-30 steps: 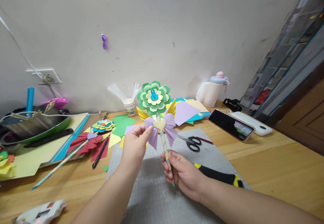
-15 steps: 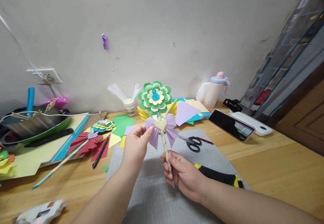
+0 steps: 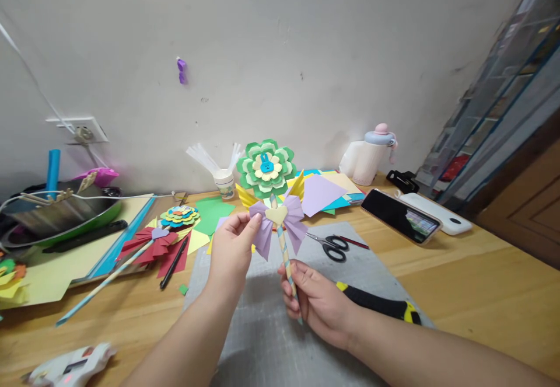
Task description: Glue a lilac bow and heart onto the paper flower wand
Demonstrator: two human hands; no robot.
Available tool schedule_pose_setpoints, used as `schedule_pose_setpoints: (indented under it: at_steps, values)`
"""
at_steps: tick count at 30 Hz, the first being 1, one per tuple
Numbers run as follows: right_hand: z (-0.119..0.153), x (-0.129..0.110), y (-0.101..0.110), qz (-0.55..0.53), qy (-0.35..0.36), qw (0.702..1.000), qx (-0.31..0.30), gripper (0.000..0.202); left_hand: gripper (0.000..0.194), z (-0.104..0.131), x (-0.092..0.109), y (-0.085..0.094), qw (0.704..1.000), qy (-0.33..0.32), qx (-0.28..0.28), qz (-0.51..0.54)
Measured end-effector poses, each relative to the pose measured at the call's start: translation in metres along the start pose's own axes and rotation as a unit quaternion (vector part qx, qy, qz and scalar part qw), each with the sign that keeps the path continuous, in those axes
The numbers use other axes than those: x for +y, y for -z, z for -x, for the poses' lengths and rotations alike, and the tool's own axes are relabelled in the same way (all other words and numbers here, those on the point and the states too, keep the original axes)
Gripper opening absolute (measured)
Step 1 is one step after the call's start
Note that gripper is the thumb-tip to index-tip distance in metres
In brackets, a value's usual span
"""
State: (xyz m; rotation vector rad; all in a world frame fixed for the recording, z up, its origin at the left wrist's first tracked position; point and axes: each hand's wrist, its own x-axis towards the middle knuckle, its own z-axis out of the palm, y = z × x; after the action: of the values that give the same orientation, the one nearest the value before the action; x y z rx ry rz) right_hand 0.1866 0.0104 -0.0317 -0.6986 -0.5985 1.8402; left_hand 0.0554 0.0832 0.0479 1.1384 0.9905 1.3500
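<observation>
A paper flower wand (image 3: 284,244) stands nearly upright before me, its green layered bloom (image 3: 251,168) on top with a blue rabbit face in the centre. Below the bloom are yellow paper wings (image 3: 298,185) and a pleated purple paper bow (image 3: 294,223) with a cream heart. My right hand (image 3: 317,296) is closed round the lower part of the striped stick. Between thumb and fingers, my left hand (image 3: 234,244) pinches the left side of the bow. Scissors (image 3: 335,248) lie on the grey mat (image 3: 271,340) behind my right hand.
A second flower wand (image 3: 109,276) with a red bow lies left, near a black pen (image 3: 174,263) and a glue gun (image 3: 72,366). A black-and-yellow handled tool (image 3: 378,305), a phone (image 3: 400,216) and a bottle (image 3: 370,156) are right. Paper sheets (image 3: 322,193) lie behind.
The wand's bloom has tilted slightly to the left. My left hand has shifted a little along the bow's left edge; my right hand keeps its hold.
</observation>
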Motion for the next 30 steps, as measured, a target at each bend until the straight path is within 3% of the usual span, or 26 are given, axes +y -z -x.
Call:
schedule_pose_setpoints:
  at_steps: [24,30]
  values:
    - [-0.001,0.003,0.003,0.022,0.002,1.0,-0.007,0.027,0.028,0.003,0.005,0.001,0.997,-0.053,0.031,-0.046]
    - [-0.001,0.003,0.004,-0.018,-0.011,1.0,-0.004,0.024,0.03,-0.002,0.009,0.002,0.992,-0.068,0.107,-0.028]
